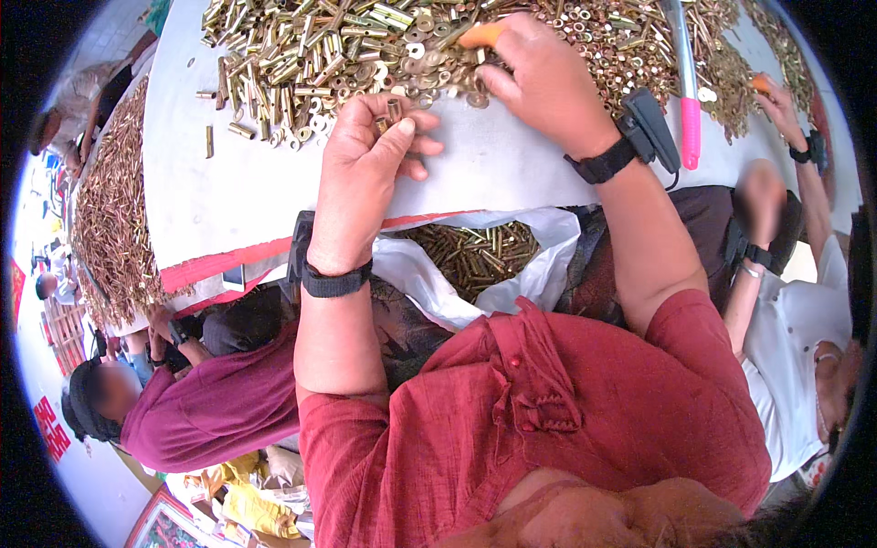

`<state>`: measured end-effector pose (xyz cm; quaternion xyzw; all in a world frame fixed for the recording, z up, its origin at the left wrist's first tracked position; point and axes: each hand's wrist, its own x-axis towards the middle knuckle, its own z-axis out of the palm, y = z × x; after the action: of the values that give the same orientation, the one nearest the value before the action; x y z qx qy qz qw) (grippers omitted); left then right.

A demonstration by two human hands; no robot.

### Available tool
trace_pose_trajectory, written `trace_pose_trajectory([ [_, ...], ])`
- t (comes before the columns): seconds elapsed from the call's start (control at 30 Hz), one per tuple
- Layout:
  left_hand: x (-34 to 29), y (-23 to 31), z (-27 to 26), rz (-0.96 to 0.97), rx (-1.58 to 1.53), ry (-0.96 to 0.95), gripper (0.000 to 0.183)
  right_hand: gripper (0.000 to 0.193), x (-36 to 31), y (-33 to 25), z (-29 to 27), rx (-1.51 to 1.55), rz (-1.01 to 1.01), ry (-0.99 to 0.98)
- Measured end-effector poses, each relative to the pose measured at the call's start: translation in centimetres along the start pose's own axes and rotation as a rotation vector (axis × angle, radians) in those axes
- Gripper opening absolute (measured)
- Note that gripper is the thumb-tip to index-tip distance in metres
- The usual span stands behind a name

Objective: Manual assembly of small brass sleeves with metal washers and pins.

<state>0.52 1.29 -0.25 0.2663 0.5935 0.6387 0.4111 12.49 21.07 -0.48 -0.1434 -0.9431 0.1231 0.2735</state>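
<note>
In the head view, a white surface [247,192] with a red-trimmed near edge carries loose metal parts toward its far edge: brass-coloured tubes [315,46] to the far left, flat washers [416,66] in the middle, small ring-shaped pieces [594,46] to the right. A metal rod with a pink handle [691,132] lies to the right of these, its handle end toward the near edge, between the wearer and a co-worker in white [790,356] on the right. Beyond the left edge is a heap of thin metal pieces [114,210], near a co-worker in purple [219,397]. A phone [235,278] sits at the near edge, left of an open white sack [557,260] of brass tubes below that edge.

A short metal sleeve [395,110] is held above the surface, just nearer than the washers; its long axis runs roughly from near edge to far edge.

The left hand [364,151] pinches this sleeve between thumb and fingers, the other fingertips loosely curled. The right hand [539,78], an orange finger cover [481,36] on its forefinger, reaches into the washers, thumb and forefinger parted; whether it grips a piece cannot be told.
</note>
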Motion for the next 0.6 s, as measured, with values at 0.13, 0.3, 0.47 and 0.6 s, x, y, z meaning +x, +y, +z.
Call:
trace_pose_trajectory([
  [0.13,-0.1,0.0,-0.1,-0.034,-0.03,0.021,0.012,0.027,0.1,1.1,-0.9,0.298,0.114,-0.09],
  [0.3,-0.2,0.3,0.2,-0.065,-0.041,0.081,0.015,0.022,0.1,4.7,-3.5,-0.12,0.097,0.187],
  [0.47,0.0,0.0,0.1,-0.033,-0.061,0.073,0.011,0.017,0.5,3.0,-3.1,-0.122,0.047,0.064],
  [0.6,0.2,0.3,0.1,-0.074,-0.03,0.061,0.017,0.013,1.0,1.8,-2.0,-0.173,0.091,0.067],
])
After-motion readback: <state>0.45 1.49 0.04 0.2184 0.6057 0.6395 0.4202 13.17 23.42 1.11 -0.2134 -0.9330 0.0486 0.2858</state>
